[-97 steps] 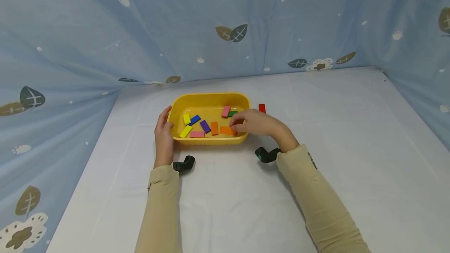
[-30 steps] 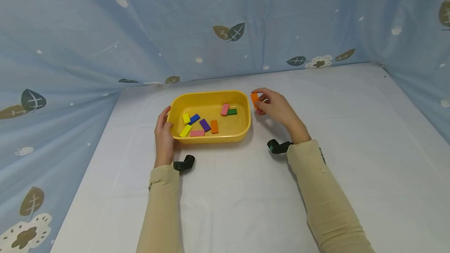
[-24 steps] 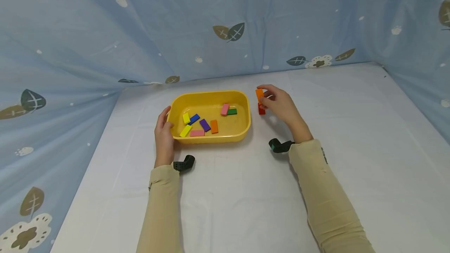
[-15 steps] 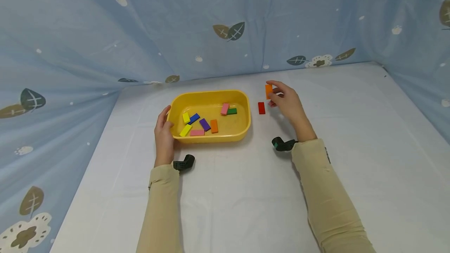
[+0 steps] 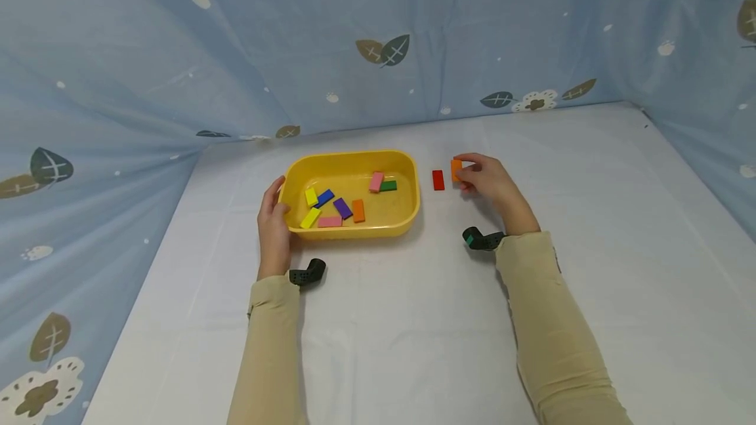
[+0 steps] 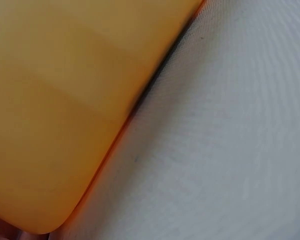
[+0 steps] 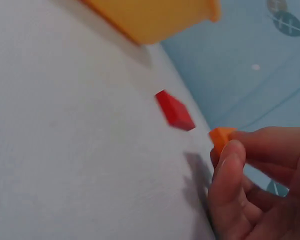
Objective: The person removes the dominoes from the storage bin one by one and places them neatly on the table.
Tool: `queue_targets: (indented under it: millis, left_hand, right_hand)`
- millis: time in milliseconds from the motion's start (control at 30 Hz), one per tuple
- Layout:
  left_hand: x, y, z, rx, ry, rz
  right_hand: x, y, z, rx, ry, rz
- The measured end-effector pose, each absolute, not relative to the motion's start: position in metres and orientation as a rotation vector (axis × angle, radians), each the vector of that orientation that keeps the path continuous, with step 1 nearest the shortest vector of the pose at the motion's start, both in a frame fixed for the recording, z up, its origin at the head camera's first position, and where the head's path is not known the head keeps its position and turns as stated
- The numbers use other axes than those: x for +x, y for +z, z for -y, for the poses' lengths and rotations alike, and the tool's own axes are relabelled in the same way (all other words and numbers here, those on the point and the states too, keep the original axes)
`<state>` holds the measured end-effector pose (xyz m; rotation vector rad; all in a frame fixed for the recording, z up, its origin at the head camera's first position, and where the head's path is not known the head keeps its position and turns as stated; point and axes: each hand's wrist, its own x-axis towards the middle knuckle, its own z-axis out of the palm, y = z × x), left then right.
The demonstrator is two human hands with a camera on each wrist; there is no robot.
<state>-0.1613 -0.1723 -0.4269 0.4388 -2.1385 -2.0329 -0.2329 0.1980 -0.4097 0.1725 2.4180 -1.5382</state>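
Head view, tray (eight blocks inside) — left hand gripping it, right hand pinching orange block

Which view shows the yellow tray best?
The head view: the yellow tray appears nearly whole, inside visible. The left wrist view shows only part of its outside, close up; the right wrist view, a cropped part.

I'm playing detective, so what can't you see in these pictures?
Head view: part of the held orange block, covered by the right grip.
Head view: one end of the green block, hidden by a pink block.
Left wrist view: most of the left grip, behind the tub or cut off.
Right wrist view: the tub's inside, behind its wall.
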Motion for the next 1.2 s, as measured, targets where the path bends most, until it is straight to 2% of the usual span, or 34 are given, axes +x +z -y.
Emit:
queue_targets:
  millis: [700,1200]
  left_hand:
    - [-0.161,-0.428,0.174,0.404,-2.037,2.139]
    - [-0.162,-0.429,0.174,0.425,-2.044,2.140]
  right_hand:
    - [-0.233,-0.408,-0.204,-0.005,-1.108,-2.566]
    - [-0.232,-0.406,-0.197,0.006,-0.946,-2.609]
